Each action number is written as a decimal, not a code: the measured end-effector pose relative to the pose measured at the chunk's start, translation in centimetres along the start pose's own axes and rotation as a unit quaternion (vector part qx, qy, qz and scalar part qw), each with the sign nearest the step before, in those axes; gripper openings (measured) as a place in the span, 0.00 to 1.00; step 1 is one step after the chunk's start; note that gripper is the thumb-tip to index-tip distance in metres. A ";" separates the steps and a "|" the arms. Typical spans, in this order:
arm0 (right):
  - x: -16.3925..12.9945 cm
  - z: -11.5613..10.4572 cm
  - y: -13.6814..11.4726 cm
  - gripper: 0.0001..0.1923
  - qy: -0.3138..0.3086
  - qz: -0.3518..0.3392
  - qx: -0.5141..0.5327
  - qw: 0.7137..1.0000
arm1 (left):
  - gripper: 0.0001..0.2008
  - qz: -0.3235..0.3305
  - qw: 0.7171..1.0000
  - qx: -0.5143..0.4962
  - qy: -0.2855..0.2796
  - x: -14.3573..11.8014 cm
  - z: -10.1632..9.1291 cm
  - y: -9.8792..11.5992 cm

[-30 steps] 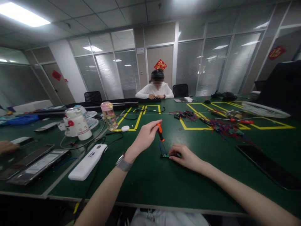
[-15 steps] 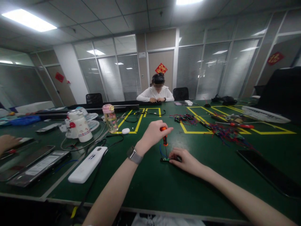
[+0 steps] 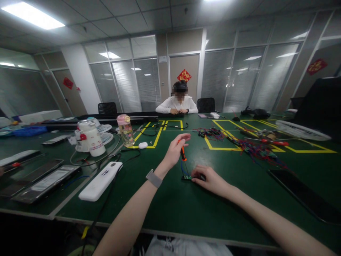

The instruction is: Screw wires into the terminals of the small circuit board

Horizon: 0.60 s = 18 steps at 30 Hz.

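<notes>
— Screwdriver (image 3: pixel 182 153), orange-handled, pinched upright in the fingertips of the left hand (image 3: pixel 176 149), tip down on the small circuit board (image 3: pixel 187 177).
— And the board?
— Flat on the green bench (image 3: pixel 170 206), directly under the left hand, pressed down by the closed fingers of the right hand (image 3: pixel 209 177) at its right edge. Blue wire (image 3: pixel 182 168) looping up from it, just left of the shaft.
— Step in hand?
— Most likely turning a screw on the board; too small to tell how far seated.
— Next move?
— Probably calls for keeping the shaft vertical, steady downward pressure, and a firm hold from the right hand so nothing slides.
— Anything close by?
— White power strip (image 3: pixel 100 181) well to the left of the left wrist, with a black cable (image 3: pixel 106 202) running past. Pink-capped bottle (image 3: pixel 125 130) farther off beyond it. Tangle of coloured wires (image 3: pixel 255 149) beyond the right hand. Dark phone (image 3: pixel 303 193) to the right of that forearm. Another person (image 3: pixel 178 103) seated across the bench, own hands together.
</notes>
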State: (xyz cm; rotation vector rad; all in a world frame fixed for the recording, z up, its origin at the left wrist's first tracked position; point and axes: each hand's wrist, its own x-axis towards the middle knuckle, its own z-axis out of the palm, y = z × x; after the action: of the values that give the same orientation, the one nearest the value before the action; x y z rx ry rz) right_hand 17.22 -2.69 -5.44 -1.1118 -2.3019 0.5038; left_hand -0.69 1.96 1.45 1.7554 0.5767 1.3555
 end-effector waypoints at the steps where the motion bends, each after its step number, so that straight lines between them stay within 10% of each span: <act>1: 0.0 0.0 0.0 0.04 0.000 0.000 0.000 1.000 | 0.14 -0.027 0.997 -0.067 -0.018 0.1 0.1 -0.1; 11: 0.1 0.0 0.3 0.05 -0.003 -0.010 0.001 1.000 | 0.14 -0.108 0.951 -0.285 -0.045 -0.4 1.0 0.6; 18: 0.0 0.1 0.4 0.05 0.000 -0.010 0.006 1.000 | 0.09 -0.083 0.982 -0.170 -0.013 -0.2 0.9 0.2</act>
State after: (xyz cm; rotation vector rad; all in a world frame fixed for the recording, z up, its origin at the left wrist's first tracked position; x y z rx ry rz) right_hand 17.36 -2.44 -5.70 -1.0826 -2.3043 0.5095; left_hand 0.06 1.38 1.40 1.4152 0.4365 1.2316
